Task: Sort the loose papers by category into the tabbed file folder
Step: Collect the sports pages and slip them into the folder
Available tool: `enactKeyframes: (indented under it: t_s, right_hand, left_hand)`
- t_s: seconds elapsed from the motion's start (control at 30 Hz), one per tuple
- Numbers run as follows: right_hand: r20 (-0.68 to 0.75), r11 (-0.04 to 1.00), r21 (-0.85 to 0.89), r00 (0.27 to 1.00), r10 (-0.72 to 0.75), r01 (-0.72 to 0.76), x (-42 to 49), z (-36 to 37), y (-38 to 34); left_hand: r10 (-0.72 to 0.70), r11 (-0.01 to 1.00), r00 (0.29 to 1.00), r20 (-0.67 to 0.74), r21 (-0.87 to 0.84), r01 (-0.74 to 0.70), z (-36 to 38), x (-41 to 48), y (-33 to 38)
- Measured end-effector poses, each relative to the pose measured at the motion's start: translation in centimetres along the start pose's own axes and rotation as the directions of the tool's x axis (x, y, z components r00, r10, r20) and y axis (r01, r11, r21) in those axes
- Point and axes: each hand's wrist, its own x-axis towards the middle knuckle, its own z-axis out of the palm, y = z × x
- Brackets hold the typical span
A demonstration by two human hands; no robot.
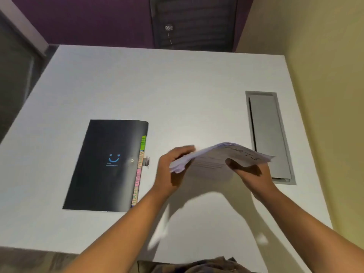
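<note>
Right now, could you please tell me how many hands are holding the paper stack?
2: the left hand grips the left edge of the paper stack; the right hand pinches its near right side, thumb on top.

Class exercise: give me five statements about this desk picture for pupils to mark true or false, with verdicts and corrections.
1. The left hand and the right hand both hold the stack of papers. True.
2. The black folder lies open. False: it lies closed, flat on the table.
3. Coloured tabs stick out along the folder's right edge. True.
4. The papers lie flat on the table. False: they are held up above it.
5. The folder is to the right of the papers. False: it is to their left; the grey hatch is on the right.
</note>
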Motion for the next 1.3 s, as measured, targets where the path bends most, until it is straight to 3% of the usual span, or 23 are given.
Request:
enactKeyframes:
  t_s: [0.13, 0.2, 0.33, 0.43, 0.53, 0.57, 0.63, 0.7, 0.77, 0.83, 0.87, 0.93, 1.03, 1.3]
  right_hand:
    - [-0.017, 1.0, -0.02, 1.0, -0.003, 0.002, 0.5, -0.6, 0.0]
    - [0.052, 0.995, -0.101, 0.999, 0.015, -0.01, 0.6, -1.4, -0.3]
    - [0.202, 0.963, -0.23, 0.961, 0.188, -0.14, 0.2, -2.5, 0.1]
    - [0.202, 0.937, -0.294, 0.945, 0.256, -0.191, -0.7, -2.5, 0.6]
    - [0.191, 0.918, -0.188, 0.904, 0.382, -0.348, -1.5, -2.5, 1.5]
    - [0.181, 0.899, -0.153, 0.883, 0.433, -0.41, -1.7, -2.5, 2.0]
    - [0.145, 0.855, -0.139, 0.844, 0.516, -0.499, -2.3, -2.5, 3.0]
    - [0.105, 0.835, -0.126, 0.83, 0.548, -0.536, -2.9, -2.4, 3.8]
    - [0.056, 0.824, -0.094, 0.823, 0.565, -0.559, -3.2, -2.2, 4.3]
    - [0.029, 0.816, -0.057, 0.816, 0.577, -0.575, -3.6, -2.2, 4.5]
    - [0.021, 0.817, -0.041, 0.817, 0.576, -0.575, -3.7, -2.2, 4.5]
    - [0.028, 0.82, -0.015, 0.82, 0.572, -0.572, -3.9, -2.2, 4.5]
    - [0.006, 0.825, -0.004, 0.825, 0.565, -0.565, -4.1, -2.3, 4.4]
    - [-0.003, 0.82, 0.065, 0.822, 0.57, -0.569, -4.5, -2.3, 3.6]
  left_hand:
    - [-0.004, 0.999, 0.999, 0.042, -0.052, 0.006, -0.4, 0.8, 1.7]
    - [-0.061, 0.993, 0.998, 0.024, -0.103, 0.063, -1.0, 1.2, 2.0]
    - [-0.21, 0.945, 0.977, 0.031, -0.252, 0.211, -2.4, 1.1, 1.2]
    - [-0.296, 0.913, 0.953, 0.071, -0.271, 0.304, -3.5, 0.9, -0.9]
    - [-0.419, 0.895, 0.908, -0.004, -0.17, 0.412, -4.8, 0.2, -3.9]
    - [-0.43, 0.902, 0.899, -0.077, -0.072, 0.425, -5.5, -0.4, -5.0]
    - [-0.375, 0.855, 0.895, -0.241, 0.283, 0.434, -7.0, -1.9, -6.8]
    - [-0.293, 0.721, 0.914, -0.281, 0.564, 0.404, -8.8, -3.4, -8.8]
    - [-0.329, 0.533, 0.909, -0.256, 0.745, 0.402, -10.0, -4.2, -10.8]
    - [-0.501, 0.316, 0.816, -0.287, 0.818, 0.481, -10.6, -4.7, -11.7]
    - [-0.552, 0.263, 0.775, -0.308, 0.818, 0.512, -10.7, -4.8, -11.9]
    - [-0.591, 0.262, 0.747, -0.306, 0.803, 0.536, -10.9, -5.1, -12.4]
    - [-0.609, 0.314, 0.763, -0.215, 0.819, 0.481, -10.8, -5.1, -12.3]
    - [-0.528, 0.276, 0.849, -0.014, 0.943, 0.187, -11.1, -4.3, -9.9]
